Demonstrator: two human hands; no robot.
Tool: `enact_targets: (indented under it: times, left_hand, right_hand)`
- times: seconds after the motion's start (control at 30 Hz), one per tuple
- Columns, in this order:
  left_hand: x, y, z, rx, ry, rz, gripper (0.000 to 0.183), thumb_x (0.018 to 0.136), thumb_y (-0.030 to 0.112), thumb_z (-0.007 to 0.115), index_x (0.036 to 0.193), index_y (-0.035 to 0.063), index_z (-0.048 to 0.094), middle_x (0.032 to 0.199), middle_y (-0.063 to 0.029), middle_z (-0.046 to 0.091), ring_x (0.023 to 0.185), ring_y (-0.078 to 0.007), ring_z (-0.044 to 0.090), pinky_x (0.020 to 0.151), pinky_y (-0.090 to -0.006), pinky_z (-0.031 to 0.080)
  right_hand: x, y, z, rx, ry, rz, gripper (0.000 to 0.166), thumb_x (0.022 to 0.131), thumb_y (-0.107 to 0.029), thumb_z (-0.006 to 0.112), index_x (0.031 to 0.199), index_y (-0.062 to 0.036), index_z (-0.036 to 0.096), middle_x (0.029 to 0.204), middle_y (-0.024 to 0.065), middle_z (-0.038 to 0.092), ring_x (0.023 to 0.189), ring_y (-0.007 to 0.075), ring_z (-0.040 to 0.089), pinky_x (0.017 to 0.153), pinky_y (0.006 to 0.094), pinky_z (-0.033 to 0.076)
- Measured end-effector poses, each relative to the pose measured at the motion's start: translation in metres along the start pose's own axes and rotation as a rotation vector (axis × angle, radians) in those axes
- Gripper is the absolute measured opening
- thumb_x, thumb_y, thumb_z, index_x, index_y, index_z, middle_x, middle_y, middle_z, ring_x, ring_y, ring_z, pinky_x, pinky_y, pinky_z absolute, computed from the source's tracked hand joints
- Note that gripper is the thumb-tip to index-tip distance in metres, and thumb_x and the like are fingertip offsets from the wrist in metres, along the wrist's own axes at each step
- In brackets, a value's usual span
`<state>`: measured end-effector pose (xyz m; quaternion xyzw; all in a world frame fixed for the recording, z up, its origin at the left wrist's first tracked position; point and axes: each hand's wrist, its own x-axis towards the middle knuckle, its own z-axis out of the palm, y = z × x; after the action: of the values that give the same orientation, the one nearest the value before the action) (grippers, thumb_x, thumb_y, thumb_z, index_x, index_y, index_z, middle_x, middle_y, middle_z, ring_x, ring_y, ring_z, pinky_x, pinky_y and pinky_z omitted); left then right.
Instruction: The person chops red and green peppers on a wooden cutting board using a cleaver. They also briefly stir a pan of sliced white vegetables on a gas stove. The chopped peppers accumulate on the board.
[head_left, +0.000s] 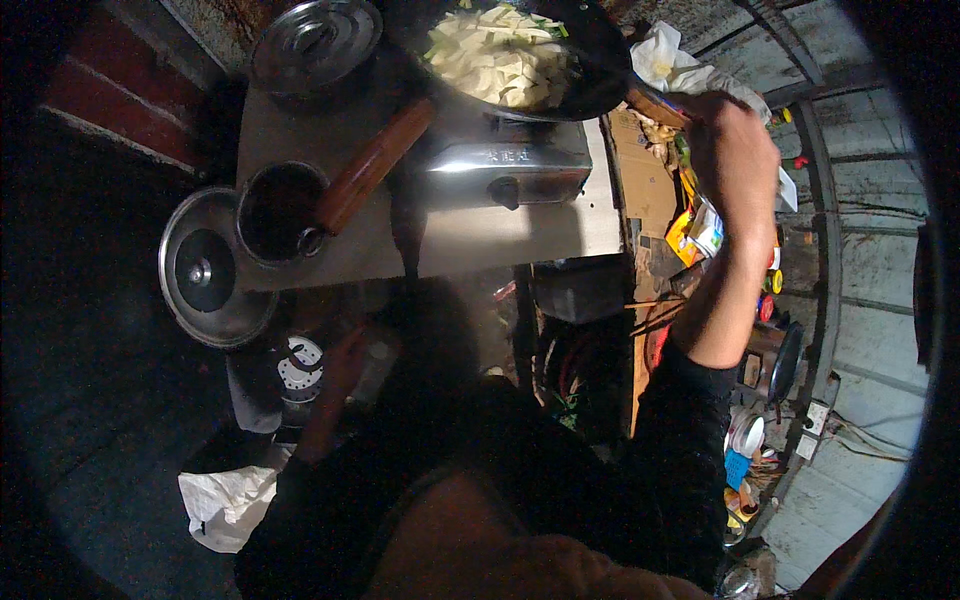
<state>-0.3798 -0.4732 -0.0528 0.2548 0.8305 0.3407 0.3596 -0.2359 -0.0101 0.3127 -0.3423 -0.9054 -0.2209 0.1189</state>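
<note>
In a black wok (600, 82) at the top of the view lies a heap of pale sliced food (514, 64) with some green pieces. A thick wooden handle (379, 165) with a ring at its end slants from the wok towards the lower left. My right hand (735, 150) is closed at the end of a shorter brown handle (660, 106) by the wok's right rim; its other end is hard to make out. Low on the left, in deep shadow, my left hand (345, 364) hangs below the counter edge, its fingers unclear.
The wok stands over a metal stove (510, 169) with a knob. A dark pot (281, 214), a glass lid (199, 270) and a lidded metal pot (319, 45) are at left. Right, a wooden shelf (645, 300) carries packets, jars and cardboard. A white bag (229, 506) sits lower left.
</note>
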Motion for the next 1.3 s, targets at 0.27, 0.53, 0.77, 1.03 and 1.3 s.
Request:
enact_targets:
  times: [0.27,0.53,0.77,1.03,1.3]
  left_hand:
    - [0.011,0.004,0.005,-0.022,-0.012,0.067,0.033,0.088,0.017,0.054,0.12,0.0133,0.056,0.11,-0.0134,0.062,0.099,-0.0249,0.061,0.083,-0.0346,0.047]
    - [0.016,0.015,0.001,0.057,0.001,0.094,0.031,0.09,0.02,0.051,0.119,0.0124,0.056,0.112,-0.0134,0.061,0.103,-0.0265,0.059,0.086,-0.0351,0.046]
    - [0.023,0.023,-0.01,0.112,-0.138,-0.088,0.031,0.09,0.023,0.05,0.117,0.0109,0.057,0.105,-0.0161,0.062,0.097,-0.0297,0.06,0.084,-0.0373,0.046]
    - [0.025,-0.019,0.007,0.016,-0.065,0.138,0.034,0.088,0.018,0.048,0.121,0.0127,0.053,0.114,-0.0158,0.058,0.103,-0.0328,0.056,0.087,-0.0404,0.044]
    - [0.02,-0.002,-0.003,0.23,-0.104,0.061,0.036,0.085,0.015,0.05,0.122,0.0153,0.053,0.118,-0.0126,0.057,0.105,-0.0316,0.056,0.087,-0.0397,0.045]
  right_hand:
    - [-0.02,-0.031,-0.015,-0.137,-0.091,-0.009,0.014,0.075,-0.01,0.056,0.086,-0.0087,0.065,0.075,0.0168,0.06,0.074,0.0329,0.061,0.064,0.0417,0.049]
    - [-0.024,-0.049,-0.021,0.028,0.178,-0.079,0.024,0.071,-0.007,0.056,0.09,-0.014,0.068,0.091,0.0053,0.062,0.084,0.0253,0.056,0.07,0.037,0.046]
    - [-0.021,-0.034,0.009,0.059,0.153,-0.072,0.036,0.068,-0.003,0.055,0.096,-0.0201,0.068,0.095,0.0024,0.063,0.084,0.0257,0.056,0.073,0.0363,0.049]
    - [-0.027,-0.038,0.043,0.094,-0.069,0.239,0.011,0.076,-0.009,0.052,0.08,-0.0036,0.061,0.076,0.0203,0.061,0.069,0.0371,0.062,0.064,0.0477,0.051]
    - [-0.036,-0.058,0.015,0.181,0.084,0.198,0.012,0.076,-0.007,0.053,0.081,-0.0026,0.062,0.079,0.018,0.062,0.076,0.0336,0.062,0.065,0.0451,0.051]
